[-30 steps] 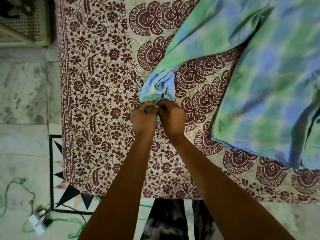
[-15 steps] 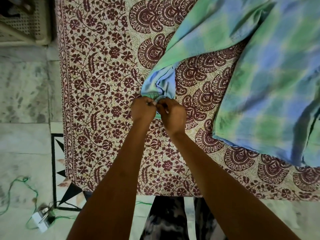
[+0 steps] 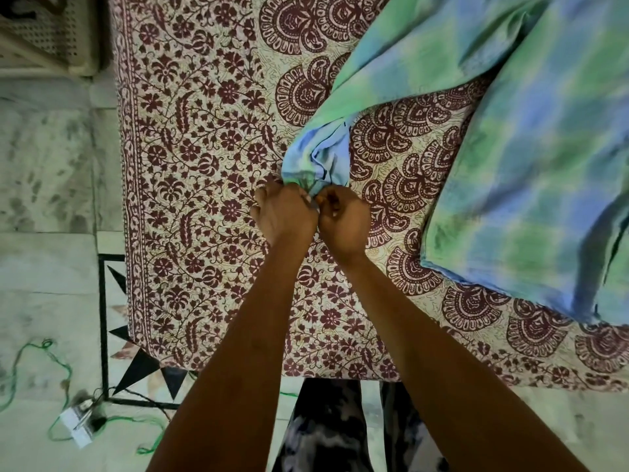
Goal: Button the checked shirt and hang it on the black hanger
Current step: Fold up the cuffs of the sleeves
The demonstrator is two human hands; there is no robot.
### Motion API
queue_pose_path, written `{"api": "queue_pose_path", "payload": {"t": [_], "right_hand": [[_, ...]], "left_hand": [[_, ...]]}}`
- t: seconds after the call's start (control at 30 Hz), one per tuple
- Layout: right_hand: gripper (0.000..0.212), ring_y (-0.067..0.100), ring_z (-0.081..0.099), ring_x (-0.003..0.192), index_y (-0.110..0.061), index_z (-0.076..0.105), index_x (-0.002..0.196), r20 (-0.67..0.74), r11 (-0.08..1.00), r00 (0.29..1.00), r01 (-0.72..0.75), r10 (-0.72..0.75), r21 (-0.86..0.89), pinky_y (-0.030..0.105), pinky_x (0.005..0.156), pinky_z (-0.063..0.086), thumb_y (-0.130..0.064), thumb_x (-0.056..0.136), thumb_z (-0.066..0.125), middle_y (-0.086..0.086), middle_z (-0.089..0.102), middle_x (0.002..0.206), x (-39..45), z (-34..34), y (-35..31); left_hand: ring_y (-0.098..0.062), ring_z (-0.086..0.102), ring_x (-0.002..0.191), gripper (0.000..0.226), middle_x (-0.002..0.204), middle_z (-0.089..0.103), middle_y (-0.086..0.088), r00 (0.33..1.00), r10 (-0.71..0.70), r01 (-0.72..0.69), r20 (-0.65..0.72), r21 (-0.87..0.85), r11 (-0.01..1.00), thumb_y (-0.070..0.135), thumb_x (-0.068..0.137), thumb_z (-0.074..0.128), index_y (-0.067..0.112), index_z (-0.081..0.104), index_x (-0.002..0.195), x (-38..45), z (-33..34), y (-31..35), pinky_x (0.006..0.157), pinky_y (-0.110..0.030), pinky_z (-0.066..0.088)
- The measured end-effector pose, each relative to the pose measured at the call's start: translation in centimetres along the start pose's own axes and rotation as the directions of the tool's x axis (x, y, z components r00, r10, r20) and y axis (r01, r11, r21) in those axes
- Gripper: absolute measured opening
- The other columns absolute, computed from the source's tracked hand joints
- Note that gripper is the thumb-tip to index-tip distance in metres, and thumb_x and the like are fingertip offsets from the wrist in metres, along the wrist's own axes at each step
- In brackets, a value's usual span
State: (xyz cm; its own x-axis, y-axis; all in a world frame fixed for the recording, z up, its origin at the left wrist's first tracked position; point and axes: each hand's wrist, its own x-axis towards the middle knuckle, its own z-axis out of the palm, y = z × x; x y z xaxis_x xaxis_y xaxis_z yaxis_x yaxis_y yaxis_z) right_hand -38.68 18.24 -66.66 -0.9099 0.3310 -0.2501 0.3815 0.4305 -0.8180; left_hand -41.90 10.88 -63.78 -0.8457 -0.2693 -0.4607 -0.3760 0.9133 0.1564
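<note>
Left hand (image 3: 284, 212) and right hand (image 3: 342, 216) meet, pinching the green-blue checked cotton shirt's cuff (image 3: 315, 165). Likely they are buttoning it. It lies on the maroon-printed bedspread (image 3: 204, 165).

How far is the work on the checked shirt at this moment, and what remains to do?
Nothing looks finished yet. In hand: the left hand and right hand both pinch the bunched cuff end of a sleeve of the checked shirt, which lies spread on the patterned bedsheet; whether a button is fastened is hidden by the fingers. Left: the shirt front and hanging it; no black hanger is in view.
</note>
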Motion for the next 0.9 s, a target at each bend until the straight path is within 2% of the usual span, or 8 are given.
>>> {"api": "queue_pose_path", "payload": {"t": [0.13, 0.3, 0.37, 0.43, 0.5, 0.63, 0.73, 0.9], "right_hand": [[0.013, 0.019, 0.056, 0.057, -0.008, 0.068, 0.077, 0.040, 0.998, 0.998, -0.057, 0.056, 0.018, 0.017, 0.050, 0.037, -0.013, 0.077, 0.055, 0.009, 0.069, 0.072, 0.4, -0.3, -0.4], [0.014, 0.020, 0.058, 0.072, -0.014, 0.065, 0.067, 0.443, 0.949, 0.858, -0.312, 0.261, 0.046, 0.040, 0.078, 0.052, -0.004, 0.076, 0.065, 0.009, 0.065, 0.073, 3.3, -2.0, -1.0], [0.007, 0.017, 0.056, 0.073, 0.000, 0.066, 0.082, 0.545, 0.888, 0.795, -0.422, 0.267, 0.180, 0.033, 0.077, 0.051, 0.000, 0.084, 0.059, 0.008, 0.061, 0.074, 3.7, -2.9, -1.5], [0.012, 0.007, 0.055, 0.063, 0.002, 0.063, 0.091, 0.605, 0.809, 0.757, -0.504, 0.246, 0.303, 0.020, 0.065, 0.050, -0.002, 0.090, 0.051, 0.004, 0.058, 0.074, 3.5, -3.5, -1.9], [0.018, 0.004, 0.054, 0.061, -0.010, 0.058, 0.082, 0.641, 0.734, 0.739, -0.551, 0.209, 0.396, 0.018, 0.064, 0.048, -0.004, 0.093, 0.045, 0.002, 0.056, 0.074, 2.7, -3.7, -2.3], [0.020, 0.014, 0.056, 0.086, -0.015, 0.055, 0.096, 0.692, 0.597, 0.697, -0.641, 0.188, 0.483, 0.030, 0.087, 0.045, -0.022, 0.099, 0.036, 0.003, 0.060, 0.093, 0.4, -2.7, -3.3], [0.053, 0.014, 0.063, 0.091, -0.021, 0.055, 0.108, 0.699, 0.447, 0.702, -0.675, 0.141, 0.588, 0.031, 0.085, 0.049, -0.064, 0.079, 0.044, 0.001, 0.064, 0.100, -0.7, -2.1, -4.3], [0.037, 0.021, 0.063, 0.097, -0.012, 0.055, 0.119, 0.641, 0.394, 0.728, -0.678, 0.243, 0.621, 0.031, 0.079, 0.054, -0.033, 0.089, 0.051, 0.010, 0.063, 0.113, -1.4, -1.3, -6.7]], "left_hand": [[-0.030, 0.043, 0.113, 0.023, 0.120, 0.051, -0.012, 0.982, 0.162, -0.149, -0.096, 0.128, 0.980, 0.026, 0.086, 0.058, 0.010, 0.062, 0.102, 0.1, 0.1, -0.5, 0.092, -0.041, 0.034], [-0.030, 0.059, 0.093, 0.015, 0.105, 0.062, -0.012, 0.833, 0.420, -0.385, -0.360, 0.168, 0.907, 0.021, 0.079, 0.064, 0.009, 0.065, 0.087, -0.4, 0.9, -2.7, 0.075, -0.041, 0.046], [-0.024, 0.057, 0.098, 0.018, 0.116, 0.057, -0.013, 0.906, 0.267, -0.339, -0.327, -0.186, 0.922, 0.019, 0.083, 0.061, 0.009, 0.061, 0.098, -0.7, 0.8, -2.6, 0.076, -0.039, 0.053], [-0.021, 0.060, 0.099, 0.027, 0.118, 0.056, -0.012, 0.995, -0.011, -0.069, -0.102, -0.749, 0.659, 0.012, 0.084, 0.063, 0.014, 0.051, 0.108, -1.1, -0.6, -1.9, 0.072, -0.037, 0.059], [-0.020, 0.065, 0.094, 0.028, 0.105, 0.063, -0.005, 0.982, -0.091, 0.184, 0.164, -0.937, 0.298, 0.008, 0.084, 0.063, 0.015, 0.050, 0.108, -1.5, -1.6, -2.0, 0.069, -0.026, 0.059], [-0.017, 0.063, 0.085, 0.019, 0.089, 0.066, 0.000, 0.990, -0.050, -0.079, -0.132, -0.809, 0.583, 0.008, 0.080, 0.068, 0.008, 0.064, 0.099, -2.4, -3.3, -3.5, 0.070, -0.030, 0.054], [-0.018, 0.051, 0.089, 0.015, 0.092, 0.061, 0.000, 0.842, 0.257, -0.451, -0.474, -0.358, 0.818, 0.017, 0.074, 0.070, 0.010, 0.067, 0.087, -2.1, -4.9, -5.6, 0.076, -0.023, 0.038], [-0.021, 0.038, 0.116, 0.021, 0.121, 0.060, -0.006, 0.716, 0.654, -0.669, -0.245, 0.027, 0.743, 0.030, 0.071, 0.054, 0.022, 0.072, 0.080, -1.9, -6.7, -8.7, 0.094, -0.035, 0.023]]}}
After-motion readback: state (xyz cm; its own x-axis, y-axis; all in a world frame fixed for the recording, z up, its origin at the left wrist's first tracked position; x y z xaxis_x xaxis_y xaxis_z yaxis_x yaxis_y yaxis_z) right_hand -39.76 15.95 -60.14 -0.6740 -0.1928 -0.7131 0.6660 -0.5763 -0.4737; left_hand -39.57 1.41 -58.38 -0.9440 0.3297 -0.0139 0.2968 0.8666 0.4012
